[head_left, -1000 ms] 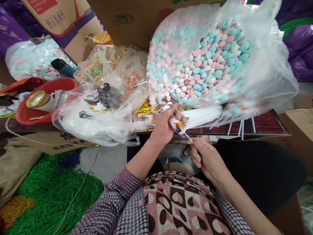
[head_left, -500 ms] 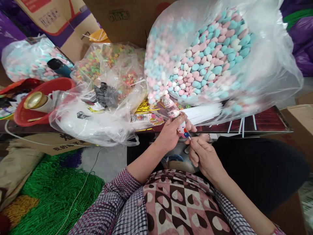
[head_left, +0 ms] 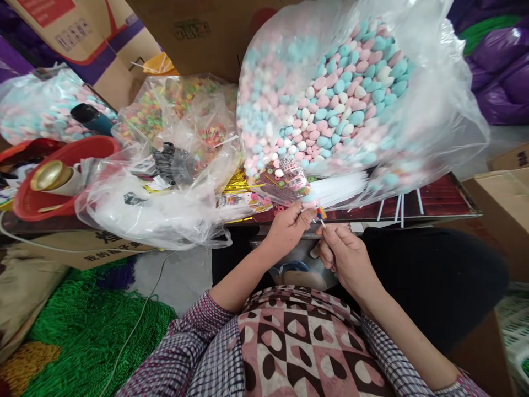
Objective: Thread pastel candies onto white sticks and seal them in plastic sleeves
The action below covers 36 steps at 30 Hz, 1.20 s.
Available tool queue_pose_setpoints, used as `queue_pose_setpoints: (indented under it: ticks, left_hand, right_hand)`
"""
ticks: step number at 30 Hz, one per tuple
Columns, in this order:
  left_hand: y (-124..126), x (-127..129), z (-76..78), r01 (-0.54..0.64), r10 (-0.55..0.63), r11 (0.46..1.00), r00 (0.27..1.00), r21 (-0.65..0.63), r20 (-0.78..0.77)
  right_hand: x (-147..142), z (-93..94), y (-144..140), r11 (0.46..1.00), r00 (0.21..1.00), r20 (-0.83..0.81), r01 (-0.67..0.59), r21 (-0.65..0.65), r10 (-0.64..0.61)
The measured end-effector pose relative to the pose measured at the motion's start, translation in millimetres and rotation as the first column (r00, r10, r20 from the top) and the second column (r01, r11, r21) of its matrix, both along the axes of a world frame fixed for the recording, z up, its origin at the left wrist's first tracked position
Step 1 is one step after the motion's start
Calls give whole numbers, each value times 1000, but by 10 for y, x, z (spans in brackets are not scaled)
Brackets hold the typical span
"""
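Observation:
My left hand (head_left: 291,225) is closed around the lower part of a clear printed candy packet (head_left: 296,180), thumb pressed on it. The packet slants up and away, with a barcode and pale pieces showing through the film. From its gathered, colourful lower end pokes a thin white stick (head_left: 323,222). My right hand (head_left: 345,251) pinches that stick between thumb and fingertips, just below the left hand. Behind the packet lies a large clear bag of pink, blue and white marshmallows (head_left: 343,99). A fan of white sticks (head_left: 341,188) rests on the table beside the packet.
On the dark red table (head_left: 444,201), a clear bag of ring-shaped sweets (head_left: 165,110), a crumpled plastic bag (head_left: 165,215) and a red basin (head_left: 28,193) stand to the left. Gold twist ties (head_left: 237,184) lie near the middle. Green cords (head_left: 95,320) cover the floor.
The left hand has shifted slightly down the packet and its fingers have closed more tightly around the lower end. The right hand still pinches the stick. The whole view has shifted slightly.

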<state>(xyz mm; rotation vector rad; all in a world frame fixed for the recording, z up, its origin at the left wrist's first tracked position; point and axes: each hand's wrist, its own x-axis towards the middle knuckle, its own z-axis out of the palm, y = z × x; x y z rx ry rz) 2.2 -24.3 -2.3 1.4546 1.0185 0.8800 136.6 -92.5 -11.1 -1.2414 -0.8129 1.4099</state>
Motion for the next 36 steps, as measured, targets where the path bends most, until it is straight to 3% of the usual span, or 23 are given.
queue_pose_setpoints:
  ticks: [5,10,13,16,21,24,28,32,36]
  left_hand:
    - [-19,5,26,63,-54,993,994,95,-93]
    - [-75,53,9,76,-73,996,994,-41,78]
    - [-74,71,-17,102,-63,982,971,-161,232]
    - [-59,65,-46,92,-28,974,956,-208,291]
    - [-24,-35,-72,72,22,964,938,-256,346]
    - [21,-74,-65,56,122,941,864,-335,488]
    - [66,5,17,155,189,888,736,-434,650]
    - [34,134,140,179,258,848,682,-498,685]
    - [-32,191,183,173,246,847,711,-503,659]
  right_hand:
    - [39,54,23,992,940,339,-1,126,-42]
    - [96,46,93,963,797,586,-20,267,-146]
    - [102,33,119,956,793,601,-90,278,-100]
    - [82,41,123,949,794,606,-155,275,-46]
    - [62,39,114,954,857,507,-68,292,-94]
    - [52,15,103,956,866,487,-41,291,-111]
    - [3,-24,64,956,848,525,-84,281,-79]
    - [-43,-59,23,953,824,560,-99,286,-82]
    - [-86,-44,25,965,832,554,-122,231,-28]
